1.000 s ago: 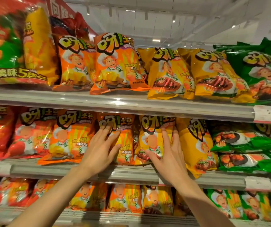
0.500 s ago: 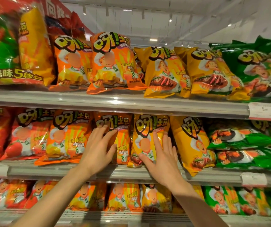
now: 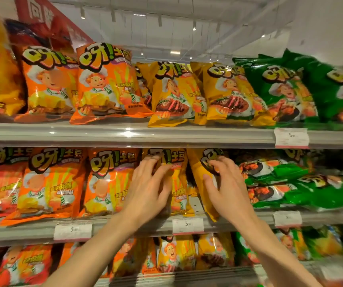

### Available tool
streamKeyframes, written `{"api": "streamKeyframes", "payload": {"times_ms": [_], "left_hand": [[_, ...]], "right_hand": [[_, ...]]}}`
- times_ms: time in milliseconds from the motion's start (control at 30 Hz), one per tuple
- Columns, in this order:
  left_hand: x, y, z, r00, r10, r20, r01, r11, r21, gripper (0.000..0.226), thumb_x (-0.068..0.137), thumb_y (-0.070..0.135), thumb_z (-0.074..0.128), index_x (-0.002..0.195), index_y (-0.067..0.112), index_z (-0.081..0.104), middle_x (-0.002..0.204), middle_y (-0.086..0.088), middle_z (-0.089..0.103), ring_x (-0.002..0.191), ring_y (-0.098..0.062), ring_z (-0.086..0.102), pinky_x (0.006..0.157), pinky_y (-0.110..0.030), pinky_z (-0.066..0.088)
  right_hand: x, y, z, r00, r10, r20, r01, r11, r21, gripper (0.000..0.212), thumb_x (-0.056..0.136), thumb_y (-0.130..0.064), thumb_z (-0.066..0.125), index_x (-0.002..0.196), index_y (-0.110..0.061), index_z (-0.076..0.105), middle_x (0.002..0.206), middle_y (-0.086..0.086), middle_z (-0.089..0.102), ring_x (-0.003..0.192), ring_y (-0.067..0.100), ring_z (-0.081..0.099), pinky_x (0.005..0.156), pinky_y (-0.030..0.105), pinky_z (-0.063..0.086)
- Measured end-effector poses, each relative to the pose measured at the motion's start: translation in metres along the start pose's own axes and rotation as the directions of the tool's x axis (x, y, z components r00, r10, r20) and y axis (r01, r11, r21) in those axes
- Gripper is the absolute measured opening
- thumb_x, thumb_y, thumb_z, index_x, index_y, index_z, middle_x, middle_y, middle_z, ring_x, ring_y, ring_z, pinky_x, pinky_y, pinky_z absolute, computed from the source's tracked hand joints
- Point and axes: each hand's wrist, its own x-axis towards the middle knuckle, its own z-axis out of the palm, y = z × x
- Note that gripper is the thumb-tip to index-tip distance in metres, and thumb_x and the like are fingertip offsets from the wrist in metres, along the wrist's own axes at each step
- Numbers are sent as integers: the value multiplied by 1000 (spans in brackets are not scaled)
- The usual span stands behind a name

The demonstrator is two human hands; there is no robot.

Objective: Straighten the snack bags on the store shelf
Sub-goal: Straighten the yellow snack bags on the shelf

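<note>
while both hands work the middle shelf (image 3: 125,224), the step looks like squaring up its yellow bags: three shelves, two hands. the left hand (image 3: 147,191) lies flat-fingered on one yellow bag (image 3: 179,183); the right hand (image 3: 226,189) curls round the leaning bag (image 3: 199,175), which probably needs standing upright next.

left hand (image 3: 150,189) covers the lower front of a yellow bag (image 3: 175,162) on the middle shelf (image 3: 31,230); whether its fingers curl round the bag's edge cannot be told. right hand (image 3: 226,187) hides the middle of a tilted yellow bag (image 3: 199,175); its grip is likewise unclear. green bags (image 3: 332,92) at far right are smeared by blur and cut by the frame edge. price tags (image 3: 187,225) show a "5"; the small print is unreadable. bottom-row bags (image 3: 174,253) are partly hidden behind both forearms.
</note>
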Motion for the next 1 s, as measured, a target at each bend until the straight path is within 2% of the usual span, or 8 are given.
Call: {"api": "streamKeyframes", "payload": {"times_ms": [100, 200, 333, 433, 533, 633, 833, 1000], "left_hand": [[4, 5, 15, 997, -28, 65, 21, 995, 98, 49, 96, 40, 49, 143, 23, 50, 144, -15, 47, 137, -33, 37, 113, -50, 33], [6, 2, 23, 995, -45, 92, 28, 983, 183, 55, 98, 49, 38, 146, 24, 46, 144, -16, 49, 137, -34, 39, 114, -51, 29], [4, -7, 25, 993, -6, 114, -21, 973, 231, 57, 103, 55, 28, 153, 29, 35, 159, -8, 33, 152, -25, 19, 123, -52, 10], [3, -10, 26, 989, 18, 146, -45, 982, 182, 60, 103, 58, 21, 157, 31, 24, 165, -7, 21, 154, -22, 5, 124, -49, 3], [3, -9, 26, 988, 24, 151, -51, 983, 175, 61, 103, 58, 20, 158, 31, 22, 165, -8, 19, 155, -22, 2, 124, -49, 2], [3, -8, 25, 988, 20, 153, -46, 985, 169, 60, 103, 58, 20, 158, 32, 21, 165, -8, 21, 154, -22, 4, 125, -48, 1], [3, -8, 24, 986, 10, 165, -36, 987, 157, 62, 102, 59, 17, 158, 33, 19, 166, -6, 15, 154, -20, -2, 125, -46, -3], [4, -9, 21, 986, 28, 167, -54, 987, 152, 62, 101, 59, 18, 158, 34, 19, 166, -7, 18, 154, -22, 3, 124, -44, -3]], "right_hand": [[5, 6, 7, 975, 123, 187, -116, 992, -50, 60, 104, -34, 44, 155, -13, 21, 163, 19, 14, 152, 33, 9, 121, 39, 12], [18, 7, 11, 932, 224, 284, -195, 972, -129, 69, 104, -40, 41, 157, -12, 6, 163, 23, 3, 151, 42, 1, 123, 48, 8], [32, 18, 3, 886, 312, 343, -251, 945, -211, 90, 96, -60, 45, 157, -13, 0, 163, 23, 1, 150, 44, 3, 123, 50, 12], [33, 25, 2, 873, 294, 390, -238, 953, -186, 97, 92, -67, 47, 157, -12, 1, 162, 20, 16, 148, 39, 21, 119, 47, 26], [27, 26, 5, 925, 258, 278, -230, 965, -130, 92, 92, -62, 52, 155, -6, 15, 151, 19, 35, 138, 36, 36, 113, 42, 34], [19, 27, 12, 957, 258, 135, -251, 966, -64, 85, 93, -56, 55, 152, -3, 23, 146, 18, 39, 134, 35, 37, 110, 41, 33], [19, 18, 36, 929, 325, -177, -350, 927, -136, 83, 90, -59, 57, 143, 0, 35, 135, 21, 45, 123, 38, 42, 101, 47, 39], [22, 19, 53, 933, 332, -141, -357, 905, -231, 86, 84, -67, 59, 135, 0, 44, 137, 29, 41, 126, 45, 38, 103, 54, 37]]}}
